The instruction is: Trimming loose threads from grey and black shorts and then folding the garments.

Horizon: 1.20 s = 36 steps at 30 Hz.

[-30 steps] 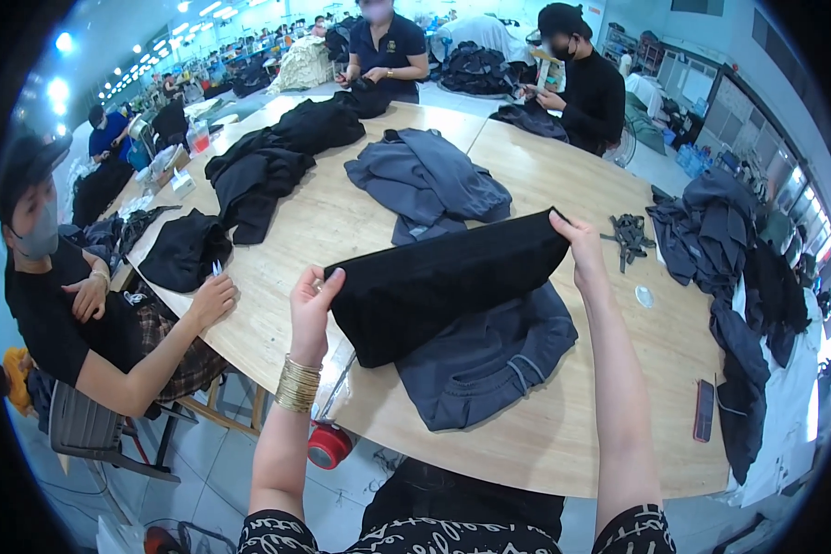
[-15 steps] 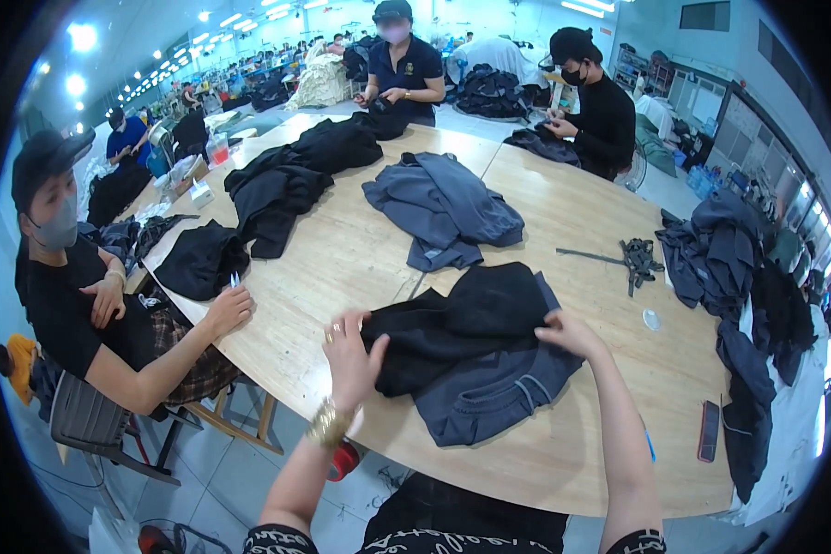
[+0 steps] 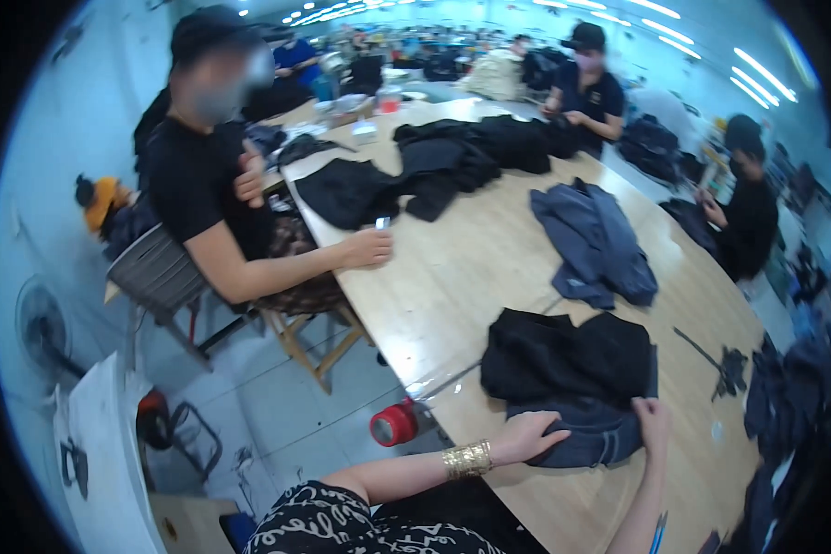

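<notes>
At the near edge of the counter [image 3: 457, 268], my right hand [image 3: 654, 425] has its fingers bunched together, apparently pinching the right edge of a dark grey drawstring garment [image 3: 593, 420]. My left hand [image 3: 526, 438] rests at that garment's left edge, thumb slightly apart from the fingers; whether cloth is caught between them cannot be told.

Change of state: a second ago, both hands held the black cloth [image 3: 568, 358] spread in the air. It now lies released over the far part of the grey garment, and both hands have shifted to the near part. Judged from this, laying the cloth is complete and handling has passed to the grey layer.

Orientation: the waistband end points toward my body. The grey garment's long axis appears to run away from me, its far end covered; the cloth's runs left to right.

Beyond, well apart, lie a blue-grey garment [image 3: 600, 245] and, farther left, a row of black garments [image 3: 448, 166].
</notes>
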Each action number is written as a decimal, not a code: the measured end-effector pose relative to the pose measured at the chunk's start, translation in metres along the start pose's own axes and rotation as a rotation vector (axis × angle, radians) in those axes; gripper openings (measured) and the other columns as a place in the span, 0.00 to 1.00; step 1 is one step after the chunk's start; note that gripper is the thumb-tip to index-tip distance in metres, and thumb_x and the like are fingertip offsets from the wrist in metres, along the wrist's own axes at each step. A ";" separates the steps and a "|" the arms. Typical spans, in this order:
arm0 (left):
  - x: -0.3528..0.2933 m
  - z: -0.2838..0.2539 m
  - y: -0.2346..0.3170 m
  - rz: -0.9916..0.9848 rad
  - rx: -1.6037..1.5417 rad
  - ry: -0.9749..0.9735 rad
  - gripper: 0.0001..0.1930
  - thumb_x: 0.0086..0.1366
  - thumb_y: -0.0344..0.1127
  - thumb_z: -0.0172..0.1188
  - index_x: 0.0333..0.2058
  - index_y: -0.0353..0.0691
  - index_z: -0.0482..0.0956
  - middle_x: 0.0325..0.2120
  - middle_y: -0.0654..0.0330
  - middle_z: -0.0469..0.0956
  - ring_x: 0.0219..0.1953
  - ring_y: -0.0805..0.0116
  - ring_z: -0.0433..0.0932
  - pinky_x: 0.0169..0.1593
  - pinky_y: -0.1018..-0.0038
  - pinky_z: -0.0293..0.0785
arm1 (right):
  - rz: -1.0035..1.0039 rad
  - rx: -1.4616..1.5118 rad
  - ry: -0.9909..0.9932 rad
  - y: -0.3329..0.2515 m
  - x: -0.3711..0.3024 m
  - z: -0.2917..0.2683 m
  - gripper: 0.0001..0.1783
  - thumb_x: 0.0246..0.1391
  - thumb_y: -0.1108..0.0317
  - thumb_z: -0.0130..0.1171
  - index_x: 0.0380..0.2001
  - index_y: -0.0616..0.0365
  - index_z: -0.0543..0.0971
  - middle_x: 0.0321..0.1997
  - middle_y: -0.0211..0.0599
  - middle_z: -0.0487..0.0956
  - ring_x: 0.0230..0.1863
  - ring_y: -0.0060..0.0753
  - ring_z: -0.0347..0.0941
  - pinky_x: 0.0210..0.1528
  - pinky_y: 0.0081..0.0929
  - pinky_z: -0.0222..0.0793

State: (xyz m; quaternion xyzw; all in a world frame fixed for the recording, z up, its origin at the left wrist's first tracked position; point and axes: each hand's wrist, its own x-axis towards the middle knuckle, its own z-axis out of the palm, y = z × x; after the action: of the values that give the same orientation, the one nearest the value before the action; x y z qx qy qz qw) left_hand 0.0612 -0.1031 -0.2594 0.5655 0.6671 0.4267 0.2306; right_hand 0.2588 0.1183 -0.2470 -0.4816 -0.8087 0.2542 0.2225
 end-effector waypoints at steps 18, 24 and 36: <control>-0.022 -0.096 -0.021 -0.287 -0.724 0.287 0.10 0.63 0.38 0.57 0.34 0.36 0.79 0.29 0.68 0.77 0.33 0.83 0.71 0.41 0.85 0.66 | -0.095 0.366 0.421 -0.070 0.044 0.017 0.25 0.57 0.55 0.50 0.16 0.65 0.64 0.13 0.27 0.56 0.20 0.19 0.52 0.22 0.28 0.51; -0.028 -0.099 -0.031 -0.336 -0.787 0.277 0.10 0.64 0.36 0.55 0.33 0.34 0.79 0.28 0.67 0.78 0.31 0.83 0.72 0.39 0.85 0.67 | -0.032 0.184 0.447 -0.063 0.024 0.004 0.26 0.58 0.55 0.47 0.15 0.65 0.65 0.12 0.44 0.58 0.15 0.30 0.56 0.22 0.34 0.54; -0.017 -0.065 -0.023 -0.383 -0.860 0.224 0.13 0.65 0.39 0.54 0.38 0.34 0.76 0.34 0.63 0.78 0.36 0.79 0.74 0.44 0.84 0.69 | 0.042 -0.030 0.303 -0.075 -0.005 0.040 0.26 0.60 0.51 0.44 0.20 0.64 0.69 0.19 0.51 0.67 0.23 0.48 0.65 0.27 0.38 0.59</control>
State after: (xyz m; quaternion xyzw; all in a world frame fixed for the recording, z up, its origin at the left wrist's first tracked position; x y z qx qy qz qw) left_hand 0.0016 -0.1395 -0.2472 0.2364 0.5432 0.6719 0.4446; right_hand 0.1869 0.0757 -0.2316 -0.5345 -0.7594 0.1709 0.3294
